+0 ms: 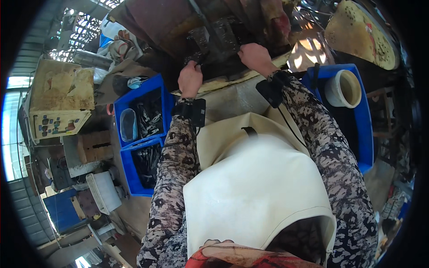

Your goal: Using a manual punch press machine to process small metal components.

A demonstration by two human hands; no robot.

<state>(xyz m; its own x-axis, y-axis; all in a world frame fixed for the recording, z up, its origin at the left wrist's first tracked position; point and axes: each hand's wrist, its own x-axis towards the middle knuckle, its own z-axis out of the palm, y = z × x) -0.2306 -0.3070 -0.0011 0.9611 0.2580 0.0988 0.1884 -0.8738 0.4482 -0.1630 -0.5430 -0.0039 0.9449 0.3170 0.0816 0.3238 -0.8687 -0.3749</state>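
Observation:
My left hand [190, 79] reaches into the mouth of a dark, wet-looking machine [170, 33] with its fingers curled together. A small dark piece seems to stick out by its fingertips, too dim to name. Across from it, my right hand [254, 57] is also closed, thumb and fingers pressed together at the shadowed opening. What it grips, if anything, is lost in the dark. Between the hands, shiny wet dark surfaces [219, 38] show. Both wrists wear black straps with flat black boxes. Below them lies the pale rim [232, 81] of the machine's front.
On my left stand two blue bins [129, 145] holding many dark metal pieces [149, 117]. A blue tub [364, 134] with a whitish bucket [344, 89] is on my right. A cream apron [250, 178] covers my lap. A stained box [60, 89] stands far left.

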